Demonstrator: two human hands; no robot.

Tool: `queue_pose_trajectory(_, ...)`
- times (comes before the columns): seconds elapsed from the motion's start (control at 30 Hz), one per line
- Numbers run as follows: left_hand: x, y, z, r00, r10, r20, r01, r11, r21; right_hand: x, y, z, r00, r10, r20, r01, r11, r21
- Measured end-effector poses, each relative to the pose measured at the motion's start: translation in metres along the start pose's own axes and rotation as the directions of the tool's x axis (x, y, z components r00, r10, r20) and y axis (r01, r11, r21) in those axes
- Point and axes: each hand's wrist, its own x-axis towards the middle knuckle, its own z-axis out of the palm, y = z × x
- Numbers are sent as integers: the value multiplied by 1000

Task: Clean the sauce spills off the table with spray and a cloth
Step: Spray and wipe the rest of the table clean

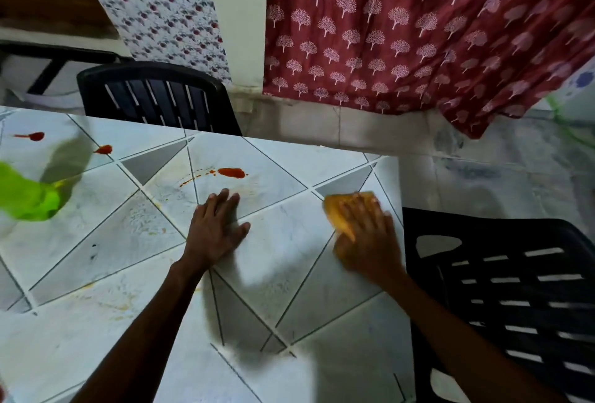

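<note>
Red tree-print curtain (418, 32); black slatted chair (154, 96); mottled floor (499, 170).

Left hand (219, 228) flat, splayed, palm down, right hand (367, 241) flat, palm down, blurred

A home dining corner was shown. A bench (128, 241) with a tile-patterned top was flanked by a black plastic chair (154, 96) at its far side and a second chair (515, 290) at its right. A red tree-printed curtain (402, 32) and a floral cloth (161, 6) were hung at the far wall, above a tiled floor (499, 177).
</note>
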Motion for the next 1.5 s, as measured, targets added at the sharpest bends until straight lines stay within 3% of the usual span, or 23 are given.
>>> queue_pose_trajectory(0.1, 2, -3, 4, 1000, 19, -12, -19, 1000, -2, 61, -3, -10, 973, 228, 19, -229, 973, 22)
queue_pose_trajectory(0.17, 3, -6, 5, 999, 35, -10, -35, 999, -16, 99, -40, -10, 960, 278, 23, -279, 959, 47)
queue_pose_trajectory(0.23, 2, -10, 2, 998, 55, -4, -56, 998, -40, 114, -91, -4, 984, 178, 2, -178, 982, 57)
queue_pose_trajectory(0.33, 0, -20, -16, 996, 80, -24, -83, 985, -153, 76, -158, 6, 995, -99, -33, 100, 994, 49)
queue_pose_trajectory(0.4, 1, -26, -29, 992, 77, -101, -94, 979, -178, 28, -166, 10, 976, -216, -33, 218, 975, 45)
queue_pose_trajectory(0.47, 3, -42, -36, 989, 49, -141, -63, 993, -95, -1, -149, 16, 965, -263, -20, 264, 964, 36)
queue_pose_trajectory(0.53, 4, -63, -39, 990, 32, -138, -36, 999, -24, 5, -124, 19, 982, -187, -14, 187, 982, -9)
queue_pose_trajectory(0.6, 1, -78, -38, 989, 37, -140, -39, 999, -5, 46, -111, 22, 1000, -13, -15, 13, 1000, -26)
queue_pose_trajectory(0.67, -1, -83, -36, 986, 66, -151, -68, 998, -5, 106, -124, 12, 983, 175, -55, -175, 985, 4)
queue_pose_trajectory(0.73, -2, -84, -33, 984, 107, -144, -107, 994, 3, 162, -157, 0, 977, 212, -22, -211, 976, 59)
queue_pose_trajectory(0.83, -2, -93, -31, 984, 76, -160, -94, 989, -110, 189, -224, 3, 999, 41, 2, -41, 998, 50)
queue_pose_trajectory(0.9, -5, -99, -34, 982, 3, -187, -40, 980, -193, 157, -248, 14, 992, -121, -38, 122, 993, 8)
queue_pose_trajectory(0.97, -8, -107, -40, 976, -22, -216, -16, 985, -174, 105, -242, 19, 952, -305, -35, 304, 952, -17)
queue_pose_trajectory(1.03, -11, -112, -42, 972, -13, -234, -24, 988, -155, 67, -208, 22, 920, -391, -5, 391, 920, -30)
queue_pose_trajectory(1.1, -14, -116, -42, 970, 0, -241, -40, 987, -159, 65, -170, 19, 950, -314, 9, 314, 948, -57)
queue_pose_trajectory(1.17, -16, -118, -40, 972, 16, -233, -51, 988, -144, 97, -152, 15, 994, -109, 22, 110, 990, -85)
queue_pose_trajectory(1.23, -16, -120, -39, 974, 30, -227, -59, 991, -120, 150, -167, 4, 994, 106, -1, -106, 994, -28)
queue_pose_trajectory(1.3, -18, -124, -40, 973, 23, -232, -47, 994, -99, 193, -208, -4, 987, 161, -15, -161, 986, 40)
queue_pose_trajectory(1.4, -24, -132, -44, 972, -8, -235, -6, 998, -59, 198, -280, 4, 999, -51, -8, 51, 998, 26)
queue_pose_trajectory(1.5, -29, -147, -49, 971, -56, -232, 48, 998, -42, 128, -305, 20, 928, -371, -31, 372, 928, 4)
